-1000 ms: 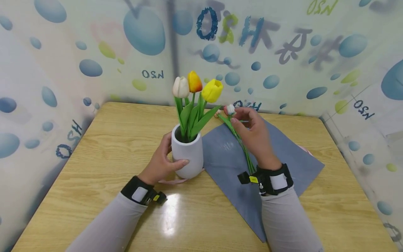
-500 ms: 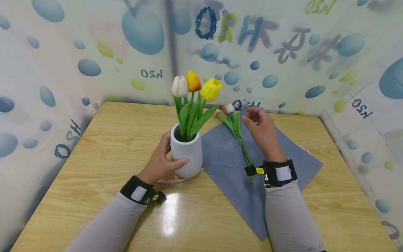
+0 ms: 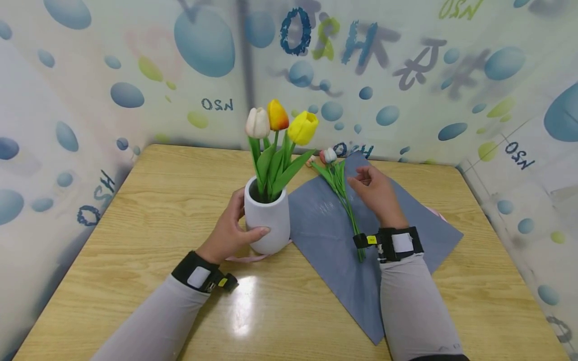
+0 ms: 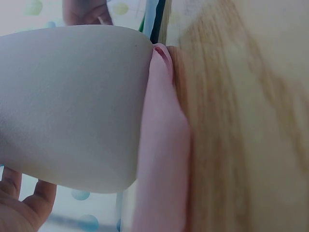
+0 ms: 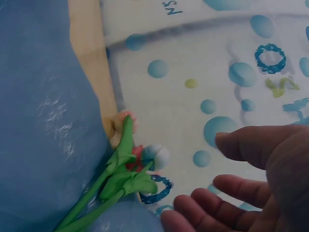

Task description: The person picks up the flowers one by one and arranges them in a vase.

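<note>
Covering part of the desk (image 3: 293,321), the gray-blue sheet (image 3: 322,230) looks thin, slick; lift by an edge. White vase (image 3: 274,216) stands upright left of it, three tulips (image 3: 273,170) inside; probably rigid, breakable; grip round the body, as left hand (image 3: 229,230) does, fingers wrapped, thumb in front. Right hand (image 3: 379,195) hangs near loose tulips (image 3: 337,183) on the sheet, fingers half-curled, parted from thumb, holding nothing. Loose tulips likely light, bendy; pinch stems. Hidden: in-vase stem ends, bit of loose stems behind wrist camera (image 3: 359,241). Pink strip (image 4: 164,145): under vase? Can't tell.
</note>
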Available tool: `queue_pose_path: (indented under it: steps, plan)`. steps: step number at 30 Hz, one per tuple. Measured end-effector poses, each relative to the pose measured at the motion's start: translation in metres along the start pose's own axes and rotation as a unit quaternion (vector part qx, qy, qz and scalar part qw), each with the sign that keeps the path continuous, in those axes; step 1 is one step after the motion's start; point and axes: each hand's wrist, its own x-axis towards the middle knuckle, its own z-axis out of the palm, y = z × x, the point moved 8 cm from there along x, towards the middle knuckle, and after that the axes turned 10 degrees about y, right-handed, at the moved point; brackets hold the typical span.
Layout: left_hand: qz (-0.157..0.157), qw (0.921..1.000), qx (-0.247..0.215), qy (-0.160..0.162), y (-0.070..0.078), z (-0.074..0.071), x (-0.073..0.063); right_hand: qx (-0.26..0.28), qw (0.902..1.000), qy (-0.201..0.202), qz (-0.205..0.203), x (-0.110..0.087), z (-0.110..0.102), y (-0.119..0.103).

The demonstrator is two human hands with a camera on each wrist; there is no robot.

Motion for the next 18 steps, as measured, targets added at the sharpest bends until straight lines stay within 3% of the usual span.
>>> queue_pose_path:
  steps: [8, 18]
  plan:
    - [-0.004, 1.0000, -0.004, -0.005, 0.000, 0.000, 0.000, -0.079, 0.9944, -0.067, 0.021, 0.004, 0.019, 0.023]
    - [-0.004, 1.0000, -0.005, -0.006, 0.000, 0.001, -0.001, -0.081, 0.9925, -0.086, 0.031, 0.005, 0.029, 0.036]
